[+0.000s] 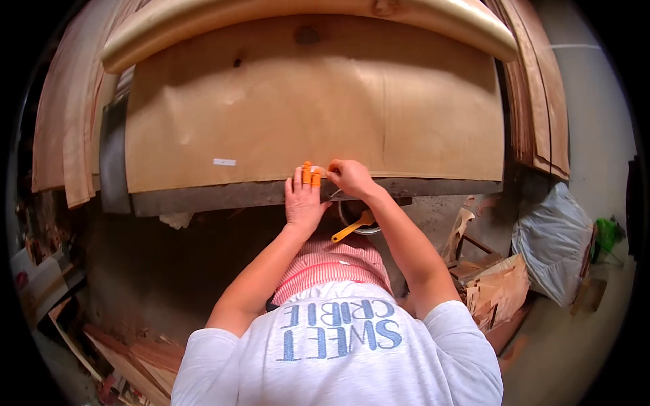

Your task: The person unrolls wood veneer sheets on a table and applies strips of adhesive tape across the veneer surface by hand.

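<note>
A wide sheet of wood veneer point(311, 101) lies in front of me, its near edge along a dark table edge point(223, 198). My left hand point(302, 199) rests on that near edge, fingers stretched out flat, with orange covers point(307, 174) on two of them. Close beside it, my right hand point(351, 180) is closed in a pinch at the veneer's edge. A thin, shiny piece shows under its fingers, too small to name. A whitish strip, partly hidden, lies between the hands. Farther left, a white strip point(224, 162) sits on the veneer.
A yellow-handled tool point(352, 227) rests on a round container point(370, 231) below my hands. A rolled veneer point(298, 19) spans the back. Veneer stacks point(68, 101) hang left and right. Wood scraps point(497, 291) and a pale plastic bag point(554, 243) lie at right.
</note>
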The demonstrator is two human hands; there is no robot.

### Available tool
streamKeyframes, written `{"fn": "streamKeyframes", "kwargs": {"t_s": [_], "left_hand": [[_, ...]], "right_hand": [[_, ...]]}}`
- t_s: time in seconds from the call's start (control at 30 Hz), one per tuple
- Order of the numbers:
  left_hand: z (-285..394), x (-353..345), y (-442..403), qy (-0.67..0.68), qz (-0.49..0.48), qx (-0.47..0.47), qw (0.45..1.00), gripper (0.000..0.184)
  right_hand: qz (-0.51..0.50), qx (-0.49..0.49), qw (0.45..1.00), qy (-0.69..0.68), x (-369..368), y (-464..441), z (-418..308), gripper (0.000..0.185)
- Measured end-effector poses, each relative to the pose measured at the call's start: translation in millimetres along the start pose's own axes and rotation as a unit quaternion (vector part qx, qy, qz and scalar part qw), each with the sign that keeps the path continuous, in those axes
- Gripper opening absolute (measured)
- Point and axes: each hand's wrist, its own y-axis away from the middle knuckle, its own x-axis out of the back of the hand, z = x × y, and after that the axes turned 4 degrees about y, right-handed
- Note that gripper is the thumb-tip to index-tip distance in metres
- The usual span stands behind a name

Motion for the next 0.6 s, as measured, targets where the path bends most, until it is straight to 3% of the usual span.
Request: {"fn": "streamKeyframes", "kwargs": {"t_s": [0.13,0.27,0.37,0.5,0.57,0.6], "left_hand": [[-0.8,3.1,0.1,-0.038,-0.034,-0.006,0.999,0.086],[4.2,6.7,-1.4,-0.073,-0.06,0.007,0.996,0.084],[9.2,5.4,-1.2,-0.084,-0.051,0.022,0.995,0.084],[14.3,10.8,-3.4,-0.066,-0.028,0.019,0.997,0.08],[14.0,20.9,-8.9,-0.02,-0.036,0.018,0.999,0.076],[12.7,23.1,-12.9,0.005,-0.039,0.019,0.999,0.074]], "right_hand": [[-0.043,0.042,0.986,0.158,14.6,-13.9,-0.8,0.015],[-0.058,0.097,0.965,0.237,18.1,-30.5,1.8,0.011],[-0.023,0.086,0.966,0.243,35.2,-38.7,20.4,0.012],[-0.12,0.042,0.992,-0.019,95.6,-8.5,54.7,0.021],[-0.107,0.027,0.984,-0.142,100.7,-2.2,111.0,0.022],[-0.119,-0.07,0.964,-0.227,119.2,9.1,125.5,0.022]]}}
